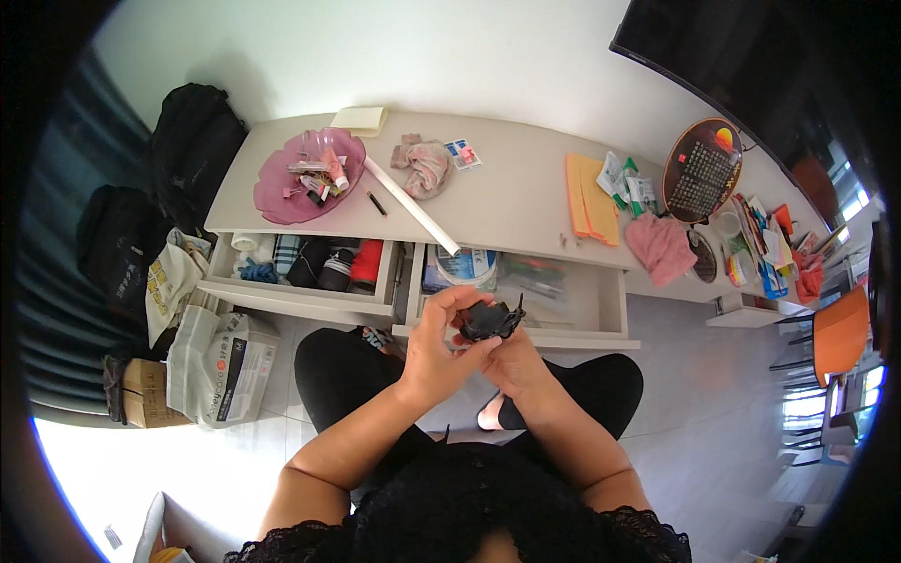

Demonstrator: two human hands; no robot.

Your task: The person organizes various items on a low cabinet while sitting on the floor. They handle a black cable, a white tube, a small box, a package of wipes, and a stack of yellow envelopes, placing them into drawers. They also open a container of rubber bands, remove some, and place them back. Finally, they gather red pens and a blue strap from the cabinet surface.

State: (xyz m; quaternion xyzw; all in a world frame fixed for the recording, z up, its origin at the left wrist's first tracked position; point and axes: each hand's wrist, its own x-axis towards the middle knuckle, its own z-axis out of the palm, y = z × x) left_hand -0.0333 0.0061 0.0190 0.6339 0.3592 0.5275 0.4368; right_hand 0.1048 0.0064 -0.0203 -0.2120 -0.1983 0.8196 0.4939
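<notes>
Above my lap, in front of two open drawers, both hands meet around a small bundled black item (490, 321) with a thin end sticking up; its exact kind I cannot make out. My left hand (439, 345) pinches it from the left, thumb below and fingers curled over the top. Beneath it and partly hidden, my right hand (514, 364) closes on it from the right. Just beyond them, the right drawer (615, 300) holds clear plastic packets and a coiled white cable (465, 267). Rolled dark, red and plaid cloth items fill the left drawer (310, 298).
On the long cabinet top (507, 202) are a purple bowl (272, 188) of small items, a white tube (413, 206) jutting over the drawers, a patterned cloth (427, 174), yellow envelopes (589, 202) and a pink cloth (662, 246). Bags (225, 366) and a cardboard box (150, 389) stand at left.
</notes>
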